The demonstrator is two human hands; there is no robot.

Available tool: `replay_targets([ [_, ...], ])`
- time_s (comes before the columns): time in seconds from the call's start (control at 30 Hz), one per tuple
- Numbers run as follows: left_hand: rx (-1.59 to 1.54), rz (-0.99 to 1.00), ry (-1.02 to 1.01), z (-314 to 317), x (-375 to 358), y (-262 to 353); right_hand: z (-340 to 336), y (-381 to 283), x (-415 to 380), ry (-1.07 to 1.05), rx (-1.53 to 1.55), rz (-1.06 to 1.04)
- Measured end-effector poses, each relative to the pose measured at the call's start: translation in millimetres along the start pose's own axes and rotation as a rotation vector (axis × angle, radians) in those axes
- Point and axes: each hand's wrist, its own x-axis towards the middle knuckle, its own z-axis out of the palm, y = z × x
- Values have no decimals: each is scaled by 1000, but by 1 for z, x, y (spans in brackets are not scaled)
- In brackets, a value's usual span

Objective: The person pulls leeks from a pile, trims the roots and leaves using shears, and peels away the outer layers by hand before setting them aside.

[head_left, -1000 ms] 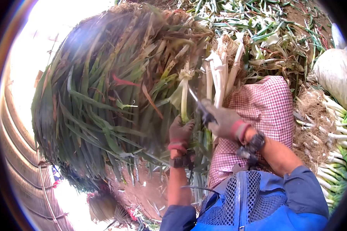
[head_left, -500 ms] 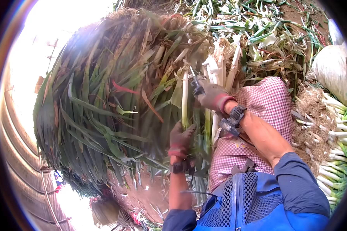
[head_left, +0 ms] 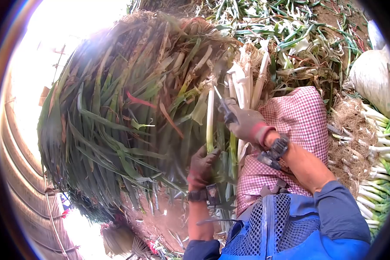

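Note:
Gloved, my left hand [head_left: 201, 168] is closed around the lower, green part of a leek [head_left: 210, 121]. Its white shank points up and its roots are at the top end. My right hand [head_left: 247, 124], in a glove with a red cuff, grips a small knife [head_left: 226, 110] by its dark handle. The thin blade points up and left, close beside the leek's upper shank; whether it touches cannot be made out. Several peeled white leeks [head_left: 243, 84] stand behind the right hand, against my covered lap.
A large heap of untrimmed leeks [head_left: 112, 108] fills the left. Checked cloth [head_left: 297, 112] covers my legs. Trimmed leeks [head_left: 379, 177] with roots lie in a row at right, below a pale sack [head_left: 375, 76]. Stripped leaves [head_left: 290, 39] litter the ground at the back.
My right hand with the knife has moved down and slightly right, toward me. The left hand and the leek have come down a little.

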Motion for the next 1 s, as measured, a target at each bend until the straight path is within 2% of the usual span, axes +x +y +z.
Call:
replay_targets([
  [0.03,10,13,-12,-3,0,-2,9,10,-3,70,6,-60],
  [0.13,22,5,-4,1,-5,2,14,16,0,80,9,-71],
  [0.33,-69,14,-73,-12,-6,-14,2,9,30,87,-33,-39],
  [0.47,-99,5,-72,-11,-27,0,-2,12,36,117,1,-20],
  [0.53,-83,-66,-39,-15,-37,2,-3,13,22,45,75,-35],
  [0.57,-84,-67,-38,-20,-36,-4,-16,-1,3,-63,140,42],
  [0.6,-114,-53,-70,-25,-32,-12,-15,-3,-6,-62,139,42],
  [0.67,-143,-46,-107,-30,-31,-22,-7,1,-25,-90,65,-29],
  [0.7,-173,-32,-140,-29,-30,-24,4,8,-26,-32,51,-93],
  [1.0,-363,-64,-202,-29,-29,-41,3,6,16,24,-53,-55],
])
